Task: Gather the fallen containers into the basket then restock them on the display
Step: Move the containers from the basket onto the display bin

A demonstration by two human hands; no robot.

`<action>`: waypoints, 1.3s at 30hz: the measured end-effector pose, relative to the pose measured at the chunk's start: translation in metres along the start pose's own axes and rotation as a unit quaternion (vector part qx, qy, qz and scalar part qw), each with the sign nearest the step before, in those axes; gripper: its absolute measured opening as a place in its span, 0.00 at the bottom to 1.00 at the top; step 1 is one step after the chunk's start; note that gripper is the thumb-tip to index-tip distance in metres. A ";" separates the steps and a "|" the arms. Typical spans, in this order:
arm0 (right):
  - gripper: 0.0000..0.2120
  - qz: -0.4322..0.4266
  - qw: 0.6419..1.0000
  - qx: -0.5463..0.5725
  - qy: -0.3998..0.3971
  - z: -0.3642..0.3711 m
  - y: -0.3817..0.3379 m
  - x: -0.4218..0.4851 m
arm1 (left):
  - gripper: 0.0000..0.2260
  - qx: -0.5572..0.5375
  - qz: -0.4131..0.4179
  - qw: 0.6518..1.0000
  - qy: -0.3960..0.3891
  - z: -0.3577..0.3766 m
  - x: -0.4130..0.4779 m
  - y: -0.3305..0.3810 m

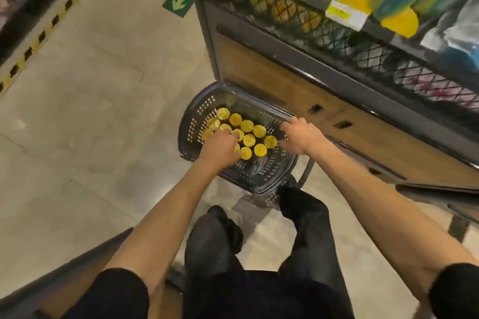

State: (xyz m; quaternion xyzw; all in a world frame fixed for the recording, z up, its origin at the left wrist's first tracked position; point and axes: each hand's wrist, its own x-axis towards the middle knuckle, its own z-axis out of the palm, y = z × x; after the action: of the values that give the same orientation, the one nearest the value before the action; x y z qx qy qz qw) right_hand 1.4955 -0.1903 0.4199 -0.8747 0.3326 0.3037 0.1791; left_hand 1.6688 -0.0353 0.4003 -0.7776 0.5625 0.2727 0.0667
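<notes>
Yellow-lidded containers (252,134) stand packed in the basket (197,122) on the floor (90,111); left grip (220,146) clenches round one, right grip (300,134) clasps the rim. Probably light rigid tubs with slick lids, so grab the sides, not the top

View: a single wide-angle camera worn on the person's head.
Facing: forward and steeply down, over both bare forearms and dark trouser legs (305,228) to the floor (90,98).
Nearness: close; the left hand (220,147) and right hand (300,137) sit mid-frame at the basket (193,124) of containers (248,138).
Edges: the display (285,80) slants across the upper right, the aisle floor fills the left, and straight lines bow outward.
</notes>
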 end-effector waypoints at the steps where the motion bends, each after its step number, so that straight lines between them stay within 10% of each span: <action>1: 0.22 0.003 1.000 0.006 0.000 0.013 0.001 0.007 | 0.19 0.003 0.012 1.000 -0.007 0.015 0.008 -0.006; 21: 0.27 0.046 0.998 0.030 0.004 0.280 0.002 0.237 | 0.26 0.089 0.130 0.985 -0.073 0.290 0.212 -0.079; 39: 0.33 0.062 0.996 0.055 0.037 0.361 0.028 0.330 | 0.31 0.218 0.225 0.943 -0.110 0.358 0.284 -0.073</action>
State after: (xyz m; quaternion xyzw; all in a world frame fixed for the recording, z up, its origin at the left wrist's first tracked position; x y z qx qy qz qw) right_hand 1.5237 -0.1803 -0.0690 -0.8516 0.4092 0.2627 0.1955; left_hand 1.6721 -0.1003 -0.0573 -0.5621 0.7579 0.2349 0.2333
